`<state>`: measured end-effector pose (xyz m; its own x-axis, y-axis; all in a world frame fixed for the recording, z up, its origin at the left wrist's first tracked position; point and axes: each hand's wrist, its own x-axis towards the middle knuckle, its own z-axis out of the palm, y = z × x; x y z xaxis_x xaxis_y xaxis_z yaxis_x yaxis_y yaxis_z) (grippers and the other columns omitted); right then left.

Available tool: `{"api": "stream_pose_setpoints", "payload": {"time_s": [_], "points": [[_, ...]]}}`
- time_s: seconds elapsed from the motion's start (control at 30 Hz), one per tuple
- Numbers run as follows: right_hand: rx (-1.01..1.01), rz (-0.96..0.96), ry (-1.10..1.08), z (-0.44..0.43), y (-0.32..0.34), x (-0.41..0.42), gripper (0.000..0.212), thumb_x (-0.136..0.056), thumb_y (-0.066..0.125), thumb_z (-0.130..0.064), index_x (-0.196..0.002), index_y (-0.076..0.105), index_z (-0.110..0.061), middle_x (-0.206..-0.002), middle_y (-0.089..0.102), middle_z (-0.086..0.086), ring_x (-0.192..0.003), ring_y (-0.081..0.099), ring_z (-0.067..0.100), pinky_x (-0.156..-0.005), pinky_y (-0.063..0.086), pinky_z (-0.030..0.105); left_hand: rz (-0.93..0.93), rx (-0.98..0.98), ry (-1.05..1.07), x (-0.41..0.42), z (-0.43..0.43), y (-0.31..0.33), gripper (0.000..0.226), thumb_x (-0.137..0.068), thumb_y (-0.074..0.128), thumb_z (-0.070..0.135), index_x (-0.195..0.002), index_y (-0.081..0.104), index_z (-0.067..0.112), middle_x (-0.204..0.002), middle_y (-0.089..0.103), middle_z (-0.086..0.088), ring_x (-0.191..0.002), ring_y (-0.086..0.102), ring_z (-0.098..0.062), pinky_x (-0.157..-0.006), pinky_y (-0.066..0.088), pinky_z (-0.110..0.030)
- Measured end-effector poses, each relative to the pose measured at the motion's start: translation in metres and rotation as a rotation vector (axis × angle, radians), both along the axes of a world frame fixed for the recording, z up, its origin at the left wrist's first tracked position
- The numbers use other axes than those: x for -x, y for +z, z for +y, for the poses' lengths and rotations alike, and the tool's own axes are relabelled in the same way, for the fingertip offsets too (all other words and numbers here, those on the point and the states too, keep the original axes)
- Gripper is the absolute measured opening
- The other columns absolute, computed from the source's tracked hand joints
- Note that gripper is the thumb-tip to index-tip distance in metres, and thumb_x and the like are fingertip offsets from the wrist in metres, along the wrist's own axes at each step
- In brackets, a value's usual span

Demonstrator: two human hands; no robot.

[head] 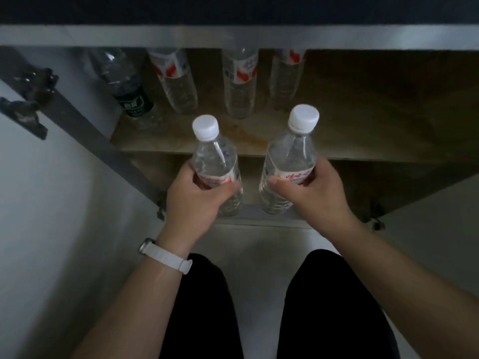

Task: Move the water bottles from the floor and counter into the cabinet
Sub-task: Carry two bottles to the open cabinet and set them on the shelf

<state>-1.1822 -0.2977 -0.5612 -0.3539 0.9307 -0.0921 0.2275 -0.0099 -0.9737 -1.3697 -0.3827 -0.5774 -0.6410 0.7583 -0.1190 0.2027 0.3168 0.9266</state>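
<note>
Item one: your left hand (191,200) was wrapped around the label band of a capped water bottle (216,167), thumb across the near side, holding it upright in front of the open cabinet (363,141). That mid-body grip likely kept the weight balanced and left the base free to be set down first.

Item two: your right hand (308,187) gripped a second bottle (287,164) the same way, thumb on the label, a little farther in and to the right of the first. The two bottles were near each other but apart.

Item three: on the upper shelf (259,136), four bottles already stood in a row along the far side: a green-labelled bottle (129,92) at the left, then three red-labelled bottles (239,84). Placed deep, they left the near strip of shelf open, which is probably where your pair belonged.

Item four: the left door (39,177) was swung wide, its hinges (31,99) showing. The bench edge (233,35) ran above the opening.

Item five: both held bottles were not yet resting on the shelf, judging by their bases below its front lip.
</note>
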Motion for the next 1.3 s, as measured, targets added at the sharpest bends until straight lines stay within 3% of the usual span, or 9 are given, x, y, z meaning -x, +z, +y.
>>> {"api": "stream_pose_setpoints", "payload": {"time_s": [0.17, 0.33, 0.57, 0.73, 0.87, 0.93, 1.03, 1.3], "points": [[-0.073, 0.053, 0.034, 0.025, -0.003, 0.018, 0.052, -0.075, 0.082, -0.02, -0.12, 0.057, -0.027, -0.105, 0.069, -0.011, -0.094, 0.066, -0.003, -0.07, 0.051, 0.009, -0.001, -0.095, 0.08, 0.021, 0.016, -0.001, 0.057, -0.066, 0.091, 0.034, -0.118, 0.068, 0.03, -0.105, 0.074, 0.016, -0.093, 0.07, 0.002, -0.081, 0.056, -0.024], [-0.167, 0.04, 0.03, 0.052, 0.016, 0.033, 0.051, -0.076, 0.08, -0.032, -0.121, 0.055, -0.031, -0.107, 0.068, -0.014, -0.095, 0.064, -0.007, -0.068, 0.049, 0.006, 0.002, -0.189, 0.123, 0.038, 0.037, 0.024, 0.055, -0.07, 0.089, 0.034, -0.12, 0.066, 0.033, -0.107, 0.073, 0.018, -0.096, 0.069, 0.003, -0.084, 0.057, -0.027], [-0.206, 0.03, -0.047, 0.084, 0.03, 0.055, 0.055, -0.077, 0.081, -0.033, -0.125, 0.053, -0.027, -0.105, 0.066, -0.015, -0.086, 0.063, -0.013, -0.061, 0.046, 0.003, 0.054, -0.259, 0.088, 0.052, 0.068, 0.046, 0.056, -0.072, 0.089, 0.035, -0.122, 0.064, 0.032, -0.108, 0.072, 0.018, -0.095, 0.068, 0.005, -0.083, 0.056, -0.022], [-0.198, 0.022, -0.101, 0.103, 0.025, 0.065, 0.058, -0.075, 0.083, -0.031, -0.125, 0.052, -0.03, -0.103, 0.063, -0.019, -0.082, 0.062, -0.013, -0.058, 0.045, 0.002, 0.088, -0.248, 0.057, 0.059, 0.09, 0.042, 0.053, -0.075, 0.088, 0.036, -0.12, 0.06, 0.036, -0.114, 0.069, 0.018, -0.106, 0.066, -0.003, -0.094, 0.056, -0.031], [-0.177, 0.019, -0.13, 0.111, 0.019, 0.072, 0.06, -0.075, 0.082, -0.031, -0.128, 0.053, -0.028, -0.101, 0.061, -0.021, -0.084, 0.059, -0.011, -0.059, 0.045, 0.005, 0.133, -0.234, 0.055, 0.065, 0.101, 0.041, 0.053, -0.077, 0.085, 0.038, -0.123, 0.058, 0.036, -0.112, 0.065, 0.022, -0.106, 0.062, -0.003, -0.091, 0.052, -0.023], [-0.164, 0.022, -0.142, 0.116, 0.018, 0.072, 0.06, -0.075, 0.082, -0.032, -0.128, 0.053, -0.027, -0.099, 0.061, -0.021, -0.082, 0.058, -0.012, -0.058, 0.044, 0.005, 0.133, -0.224, 0.063, 0.065, 0.105, 0.039, 0.054, -0.077, 0.084, 0.039, -0.125, 0.058, 0.035, -0.113, 0.065, 0.021, -0.106, 0.062, -0.003, -0.094, 0.052, -0.027], [-0.162, 0.009, -0.11, 0.123, 0.016, 0.073, 0.061, -0.077, 0.08, -0.036, -0.13, 0.052, -0.028, -0.101, 0.06, -0.022, -0.086, 0.056, -0.009, -0.066, 0.043, 0.01, 0.146, -0.206, 0.062, 0.064, 0.108, 0.031, 0.056, -0.077, 0.084, 0.039, -0.126, 0.059, 0.033, -0.118, 0.067, 0.017, -0.108, 0.064, -0.006, -0.099, 0.053, -0.034], [-0.208, -0.075, -0.001, 0.128, 0.011, 0.071, 0.069, -0.077, 0.079, -0.038, -0.136, 0.044, -0.03, -0.124, 0.058, -0.014, -0.106, 0.051, 0.002, -0.084, 0.043, 0.021, 0.2, -0.174, 0.073, 0.055, 0.109, 0.024, 0.054, -0.083, 0.08, 0.04, -0.129, 0.052, 0.034, -0.131, 0.064, 0.012, -0.122, 0.06, -0.013, -0.104, 0.048, -0.035]]}}
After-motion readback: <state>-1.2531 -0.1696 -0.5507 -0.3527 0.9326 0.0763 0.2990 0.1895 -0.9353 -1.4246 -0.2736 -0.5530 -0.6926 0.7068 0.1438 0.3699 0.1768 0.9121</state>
